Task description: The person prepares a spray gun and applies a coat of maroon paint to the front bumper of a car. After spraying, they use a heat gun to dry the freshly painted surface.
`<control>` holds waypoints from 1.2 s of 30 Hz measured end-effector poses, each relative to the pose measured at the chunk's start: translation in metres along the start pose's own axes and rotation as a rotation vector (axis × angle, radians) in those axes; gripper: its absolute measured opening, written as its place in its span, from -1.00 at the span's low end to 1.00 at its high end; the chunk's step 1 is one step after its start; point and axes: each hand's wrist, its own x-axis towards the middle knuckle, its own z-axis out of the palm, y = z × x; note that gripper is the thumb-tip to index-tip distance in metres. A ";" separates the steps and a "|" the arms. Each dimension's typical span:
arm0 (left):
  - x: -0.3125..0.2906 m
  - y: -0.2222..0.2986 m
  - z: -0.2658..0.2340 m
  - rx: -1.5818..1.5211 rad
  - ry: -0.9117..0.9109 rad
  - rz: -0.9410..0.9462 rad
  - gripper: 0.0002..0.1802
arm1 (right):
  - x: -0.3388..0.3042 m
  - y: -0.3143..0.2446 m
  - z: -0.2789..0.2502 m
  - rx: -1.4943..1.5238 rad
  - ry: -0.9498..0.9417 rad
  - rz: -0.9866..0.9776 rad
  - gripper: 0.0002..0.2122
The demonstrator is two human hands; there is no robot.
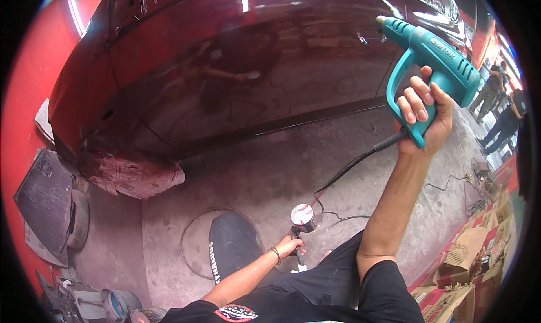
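Observation:
Raised at the right, my right hand (434, 114) is closed round the handle of a teal heat gun (414, 38). The heat gun's nozzle points up and left, close to the glossy dark red car side (236, 69). A black cord (360, 159) runs down from its handle to the floor. Low in the middle, my left hand (288, 246) grips what looks like a spray gun (295, 233). Its round cup (303, 216) has a whitish top streaked with red. The left fingers are partly hidden by the angle.
Paper masking (129, 173) covers the car's wheel area. A dark panel (48, 199) and a tyre (80, 218) lean at the left, above several tins (118, 306). Cardboard boxes (462, 250) are piled at the right. A thin hose (186, 233) loops over the floor. People (501, 120) stand far right.

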 end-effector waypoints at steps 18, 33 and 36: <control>0.005 -0.001 0.005 0.039 0.060 -0.008 -0.70 | -0.008 0.041 -0.021 -0.965 0.106 0.051 -0.67; -0.009 0.003 0.043 0.180 -0.064 0.043 -0.88 | -0.119 0.173 -0.065 -2.031 -0.777 0.467 -0.66; -0.015 0.006 0.041 0.273 -0.012 0.067 -0.85 | -0.133 0.207 -0.048 -1.870 -0.949 0.475 -0.68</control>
